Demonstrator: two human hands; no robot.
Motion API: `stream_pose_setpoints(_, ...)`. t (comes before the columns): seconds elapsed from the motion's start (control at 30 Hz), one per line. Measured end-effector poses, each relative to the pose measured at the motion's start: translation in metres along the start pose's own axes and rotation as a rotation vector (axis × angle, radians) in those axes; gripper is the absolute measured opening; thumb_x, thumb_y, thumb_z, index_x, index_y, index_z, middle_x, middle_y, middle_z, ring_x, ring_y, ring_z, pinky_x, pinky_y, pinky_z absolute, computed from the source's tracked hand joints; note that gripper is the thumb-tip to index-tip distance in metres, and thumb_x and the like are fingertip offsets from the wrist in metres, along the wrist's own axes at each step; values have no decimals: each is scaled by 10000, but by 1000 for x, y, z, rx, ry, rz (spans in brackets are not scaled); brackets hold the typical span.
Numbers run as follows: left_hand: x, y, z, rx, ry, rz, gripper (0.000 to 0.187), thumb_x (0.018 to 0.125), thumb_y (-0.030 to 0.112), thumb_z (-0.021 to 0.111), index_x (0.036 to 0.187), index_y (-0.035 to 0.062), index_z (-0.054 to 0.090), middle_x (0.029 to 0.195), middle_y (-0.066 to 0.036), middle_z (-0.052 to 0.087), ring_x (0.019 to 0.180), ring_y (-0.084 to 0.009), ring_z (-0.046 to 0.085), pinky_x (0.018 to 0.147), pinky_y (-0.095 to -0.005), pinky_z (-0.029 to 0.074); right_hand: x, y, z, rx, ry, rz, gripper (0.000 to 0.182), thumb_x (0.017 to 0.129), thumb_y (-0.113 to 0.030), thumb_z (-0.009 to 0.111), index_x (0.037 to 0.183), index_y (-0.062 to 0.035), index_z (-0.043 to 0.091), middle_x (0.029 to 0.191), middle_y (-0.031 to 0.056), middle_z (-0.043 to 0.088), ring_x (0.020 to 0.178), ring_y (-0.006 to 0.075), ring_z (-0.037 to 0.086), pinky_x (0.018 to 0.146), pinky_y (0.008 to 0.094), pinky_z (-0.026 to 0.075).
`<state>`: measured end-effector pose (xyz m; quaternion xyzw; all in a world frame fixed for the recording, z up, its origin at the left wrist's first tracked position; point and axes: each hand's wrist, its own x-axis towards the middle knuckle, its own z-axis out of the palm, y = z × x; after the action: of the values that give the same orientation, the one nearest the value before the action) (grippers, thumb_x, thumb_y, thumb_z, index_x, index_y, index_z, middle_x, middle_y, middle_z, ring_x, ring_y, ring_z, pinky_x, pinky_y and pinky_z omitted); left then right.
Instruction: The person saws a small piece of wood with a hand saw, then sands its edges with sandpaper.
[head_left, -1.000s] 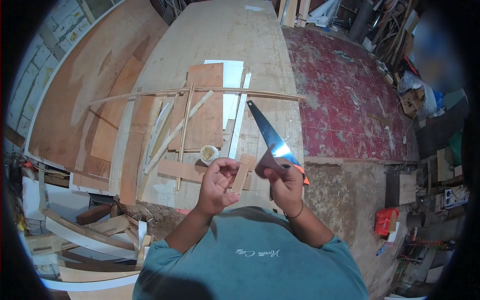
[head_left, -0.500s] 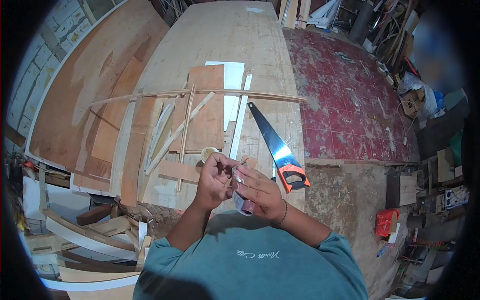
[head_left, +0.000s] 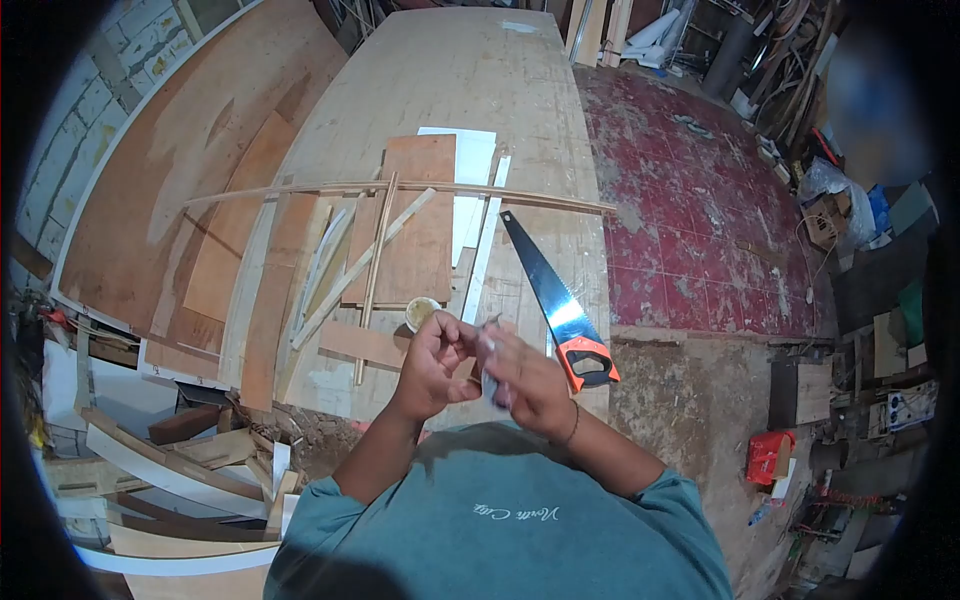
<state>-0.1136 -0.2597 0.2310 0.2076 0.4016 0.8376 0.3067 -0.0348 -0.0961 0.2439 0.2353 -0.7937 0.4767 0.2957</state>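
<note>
sheet [head_left: 490, 387]: lying between hands, at left hand's [head_left: 437, 368] 3 o'clock, long axis running roughly 12–6 | right hand [head_left: 535, 383]: sitting nearer, grasping sheet, looking blurred | left: keeping fingers bent, contents hidden, can't tell

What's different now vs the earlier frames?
Right hand moved leftward from beside the saw, bringing its curled sheet in against the left hand. The saw's handle is now uncovered; the small wood piece is mostly hidden between the hands. No release visible. Unchanged: left hand's place, saw and white tub on the bench.
</note>
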Motion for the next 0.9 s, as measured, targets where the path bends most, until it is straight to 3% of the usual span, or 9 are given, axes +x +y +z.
stream_pose_setpoints(0.17, 3, 0, 3, 68, -53, 83, 711, 564, 159, 913, 987, 120, 343, 1064, -74, 528, 1029, -172, 534, 953, -350, 417, -3, 14, -3, -57, 16, 101, 540, 681, 86, 593, 1201, -61, 589, 1244, 179, 575, 1226, 358, 507, 1011, 427, 417)
stream_pose_setpoints(0.3, 1, -1, 0, -138, 4, -33, 714, 560, 169, 916, 972, 121, 336, 1045, -67, 518, 1026, -174, 528, 937, -346, 431, -4, -2, 2, 39, 21, -44, 491, 726, 84, 540, 1198, -41, 587, 1250, 204, 563, 1225, 353, 506, 1027, 439, 403)
stream_pose_setpoints(0.4, 2, 2, 5, 32, -48, 49, 731, 539, 177, 925, 959, 120, 330, 1021, -68, 512, 979, -173, 535, 876, -360, 463, -6, 14, 0, 70, 77, 342, 500, 719, 103, 491, 1192, -23, 592, 1261, 216, 557, 1238, 379, 489, 1042, 453, 376)
stream_pose_setpoints(0.5, 3, 1, 1, -3, 35, -77, 752, 520, 219, 938, 952, 123, 330, 1017, -72, 514, 961, -173, 539, 854, -360, 468, -4, -18, -1, 130, 63, 37, 506, 727, 110, 474, 1208, -11, 576, 1268, 218, 551, 1228, 378, 496, 1042, 420, 378)
stream_pose_setpoints(0.57, 1, 3, 5, 29, -2, -24, 735, 530, 206, 932, 947, 126, 332, 1011, -70, 515, 954, -172, 542, 845, -356, 468, -5, -16, 0, 175, 63, 18, 498, 736, 85, 505, 1219, -14, 569, 1271, 221, 547, 1227, 379, 496, 1040, 417, 382)
stream_pose_setpoints(0.63, 3, 2, 7, 56, -52, 46, 719, 541, 194, 927, 943, 129, 334, 1004, -68, 515, 947, -172, 544, 836, -353, 468, -11, 5, 1, 107, 49, 247, 502, 713, 57, 560, 1208, -18, 584, 1289, 216, 539, 1241, 402, 479, 1045, 444, 370)
stream_pose_setpoints(0.73, 0, 1, 2, -162, 56, -116, 709, 542, 191, 926, 923, 133, 331, 978, -59, 502, 941, -165, 532, 846, -332, 459, -2, -18, -6, 171, 21, 129, 498, 708, 72, 565, 1198, -13, 591, 1289, 218, 537, 1238, 391, 484, 1041, 426, 378)
stream_pose_setpoints(0.83, 0, 6, 4, -72, -28, -37, 705, 546, 166, 922, 917, 133, 323, 967, -53, 496, 956, -157, 522, 861, -308, 448, -9, -4, -3, 226, 26, -12, 513, 706, 101, 541, 1203, -21, 587, 1268, 223, 548, 1206, 360, 519, 1021, 366, 404)
stream_pose_setpoints(0.9, -1, 8, 7, -108, -75, -23, 703, 550, 154, 919, 911, 134, 316, 957, -46, 494, 972, -148, 517, 875, -296, 440, -9, 12, -4, 72, -8, 306, 521, 703, 102, 548, 1200, -44, 599, 1259, 215, 558, 1181, 359, 541, 1017, 358, 406)
